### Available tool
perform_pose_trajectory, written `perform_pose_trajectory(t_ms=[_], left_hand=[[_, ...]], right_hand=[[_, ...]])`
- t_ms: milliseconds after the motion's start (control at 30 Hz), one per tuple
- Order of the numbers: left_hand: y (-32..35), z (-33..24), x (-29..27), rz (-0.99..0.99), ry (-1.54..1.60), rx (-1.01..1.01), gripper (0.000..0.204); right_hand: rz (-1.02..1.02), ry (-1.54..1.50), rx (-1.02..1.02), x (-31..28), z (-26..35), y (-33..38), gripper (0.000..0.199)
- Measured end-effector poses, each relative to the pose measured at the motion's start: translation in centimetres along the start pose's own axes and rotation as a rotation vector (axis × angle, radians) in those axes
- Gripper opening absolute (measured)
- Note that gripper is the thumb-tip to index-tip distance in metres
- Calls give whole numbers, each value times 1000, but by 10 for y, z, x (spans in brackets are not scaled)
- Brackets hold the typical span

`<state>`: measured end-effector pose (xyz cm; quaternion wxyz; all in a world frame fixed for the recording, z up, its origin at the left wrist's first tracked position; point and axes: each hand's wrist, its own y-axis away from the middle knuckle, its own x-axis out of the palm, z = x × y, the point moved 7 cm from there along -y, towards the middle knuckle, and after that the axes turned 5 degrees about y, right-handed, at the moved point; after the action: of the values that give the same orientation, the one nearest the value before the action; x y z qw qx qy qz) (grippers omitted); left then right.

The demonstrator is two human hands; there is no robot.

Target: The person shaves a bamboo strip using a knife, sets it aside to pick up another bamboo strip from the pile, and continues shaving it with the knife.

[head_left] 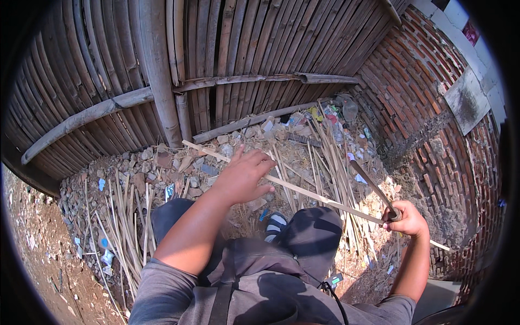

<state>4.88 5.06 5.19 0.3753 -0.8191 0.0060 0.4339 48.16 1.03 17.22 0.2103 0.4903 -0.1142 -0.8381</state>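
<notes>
A long, pale bamboo strip (309, 192) slants across in front of me, from the rubble at the far middle down to my right hand. My left hand (246, 176) lies over its far part, fingers stretched and thumb apart; the palm hides a stretch of the strip. My right hand (407, 219) is closed round the lower end of a long knife (374, 187), whose dark blade points up and left. At this fist the strip meets the knife, and its pale end (440, 246) comes out beyond the wrist. The fingers partly hide the grip.
Loose strips lie at my left (127, 227) and ahead to the right (325, 162). Rubble (157, 162) and litter (333, 122) cover the ground. A bamboo slat wall (244, 49) stands ahead, a brick wall (411, 81) on the right. My knees are bent below my arms.
</notes>
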Motion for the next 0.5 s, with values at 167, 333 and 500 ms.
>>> perform_pose_trajectory(t_ms=[167, 333, 500], left_hand=[[15, 23, 10, 371, 169, -305, 37], [26, 47, -3, 420, 84, -485, 40], [36, 72, -5, 461, 3, -675, 48]], right_hand=[[-39, 167, -131, -15, 58, -27, 26], [-735, 675, -277, -43, 118, -34, 36], [-671, 473, -275, -5, 131, -111, 34]])
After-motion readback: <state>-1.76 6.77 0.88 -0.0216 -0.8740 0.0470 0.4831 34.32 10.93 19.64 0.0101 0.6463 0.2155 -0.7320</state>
